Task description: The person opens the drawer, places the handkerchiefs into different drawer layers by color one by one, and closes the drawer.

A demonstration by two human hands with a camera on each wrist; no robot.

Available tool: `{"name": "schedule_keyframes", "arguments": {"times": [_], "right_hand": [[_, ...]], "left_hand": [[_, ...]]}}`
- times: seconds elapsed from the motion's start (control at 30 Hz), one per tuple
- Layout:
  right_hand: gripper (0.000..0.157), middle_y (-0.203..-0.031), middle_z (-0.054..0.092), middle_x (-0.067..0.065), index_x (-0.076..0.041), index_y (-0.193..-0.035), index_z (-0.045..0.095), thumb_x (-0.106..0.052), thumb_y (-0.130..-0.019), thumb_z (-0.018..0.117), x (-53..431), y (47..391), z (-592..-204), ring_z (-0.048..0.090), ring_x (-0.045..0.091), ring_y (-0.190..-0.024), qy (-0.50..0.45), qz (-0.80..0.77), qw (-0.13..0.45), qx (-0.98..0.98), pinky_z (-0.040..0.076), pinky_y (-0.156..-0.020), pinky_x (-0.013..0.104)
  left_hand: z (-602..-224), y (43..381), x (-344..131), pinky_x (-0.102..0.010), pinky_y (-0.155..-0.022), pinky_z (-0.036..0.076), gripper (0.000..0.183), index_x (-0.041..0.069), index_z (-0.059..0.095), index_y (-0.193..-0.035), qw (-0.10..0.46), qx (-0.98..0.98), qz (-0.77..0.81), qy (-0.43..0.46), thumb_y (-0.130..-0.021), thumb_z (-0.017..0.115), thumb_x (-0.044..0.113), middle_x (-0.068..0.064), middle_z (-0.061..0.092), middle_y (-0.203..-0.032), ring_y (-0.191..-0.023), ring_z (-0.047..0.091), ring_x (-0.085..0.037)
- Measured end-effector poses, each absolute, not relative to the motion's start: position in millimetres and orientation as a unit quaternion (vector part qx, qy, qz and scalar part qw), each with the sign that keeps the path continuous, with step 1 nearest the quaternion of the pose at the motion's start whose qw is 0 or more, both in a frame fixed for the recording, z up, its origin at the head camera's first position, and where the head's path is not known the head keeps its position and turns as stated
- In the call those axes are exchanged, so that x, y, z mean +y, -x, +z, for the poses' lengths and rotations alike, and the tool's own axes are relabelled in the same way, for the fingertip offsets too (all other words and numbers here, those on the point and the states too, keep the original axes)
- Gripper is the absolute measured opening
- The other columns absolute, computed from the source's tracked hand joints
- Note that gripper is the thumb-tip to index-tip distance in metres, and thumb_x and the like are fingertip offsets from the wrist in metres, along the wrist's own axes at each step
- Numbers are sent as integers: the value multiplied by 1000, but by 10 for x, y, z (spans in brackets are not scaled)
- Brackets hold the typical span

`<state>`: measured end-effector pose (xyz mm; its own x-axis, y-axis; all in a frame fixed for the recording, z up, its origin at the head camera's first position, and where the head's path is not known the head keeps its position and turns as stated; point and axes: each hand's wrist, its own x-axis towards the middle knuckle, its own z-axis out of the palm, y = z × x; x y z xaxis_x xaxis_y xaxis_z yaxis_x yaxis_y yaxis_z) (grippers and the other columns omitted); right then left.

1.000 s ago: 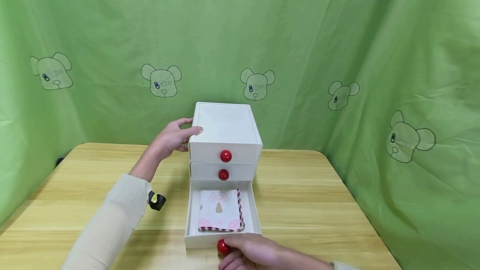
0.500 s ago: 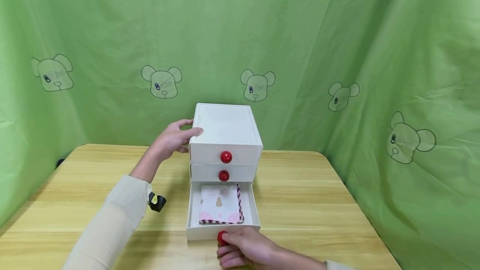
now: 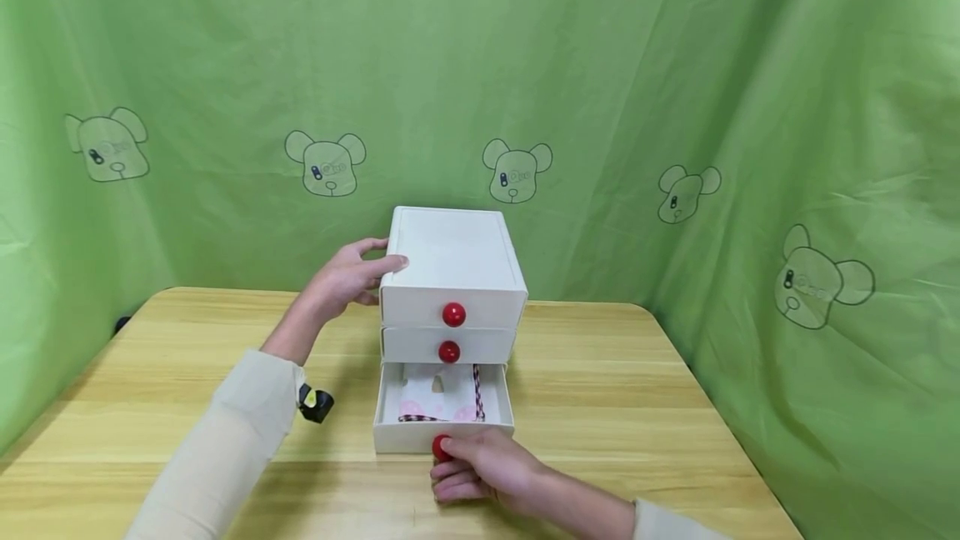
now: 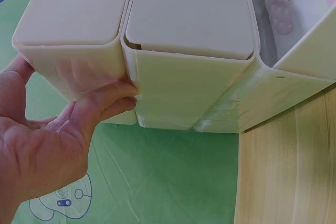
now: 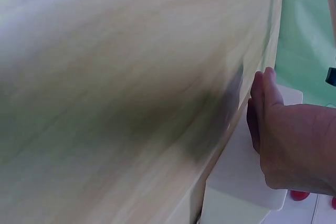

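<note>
A white three-drawer cabinet [image 3: 453, 248] stands on the table, its upper two drawers closed. The bottom drawer [image 3: 405, 439] is partly pulled out. Inside it lies a folded cloth [image 3: 423, 394] with pink prints and a checkered edge, its back part hidden under the middle drawer. My right hand [image 3: 491, 467] pinches the bottom drawer's red knob [image 3: 440, 447] between thumb and fingers. My left hand [image 3: 348, 277] rests against the cabinet's left side, thumb on the top and fingers extended along the side wall. In the left wrist view, that hand [image 4: 63, 135] touches the top section.
Red knobs [image 3: 453, 314] mark the upper two drawers. Wooden tabletop [image 3: 615, 415] extends around the cabinet. A green curtain [image 3: 420, 65] with bear-head prints hangs behind and beside the table. A black device [image 3: 315, 404] sits at my left wrist.
My right hand has moved away from me with the knob, sliding the bottom drawer partway inward. More of the cloth is now covered. My left hand stays in place on the cabinet.
</note>
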<state>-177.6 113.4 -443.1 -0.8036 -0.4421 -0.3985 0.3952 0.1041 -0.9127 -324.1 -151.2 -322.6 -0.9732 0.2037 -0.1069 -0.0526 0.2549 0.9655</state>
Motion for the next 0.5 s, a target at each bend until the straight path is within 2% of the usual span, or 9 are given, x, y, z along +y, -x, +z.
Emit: {"name": "schedule_keyframes", "arguments": {"times": [0.23,0.5], "right_hand": [[37,-104,71,26,16,-122,57,-17,-104,54,1103,1907,-4414,76,28,-85,16,-674,306,672,64,-84,39],[38,-104,72,25,15,-123,56,-18,-104,54,1082,2123,-4433,75,24,-82,12,-676,296,675,64,-85,38]], "left_hand": [[-3236,3250,-1511,-39,-92,61,85,14,21,-162,108,782,612,-47,-96,69,39,-21,59,-139,-124,60,-35],[-3231,3250,-1515,-41,-94,60,86,14,21,-162,111,775,620,-47,-96,69,39,-22,58,-141,-128,59,-38]]}}
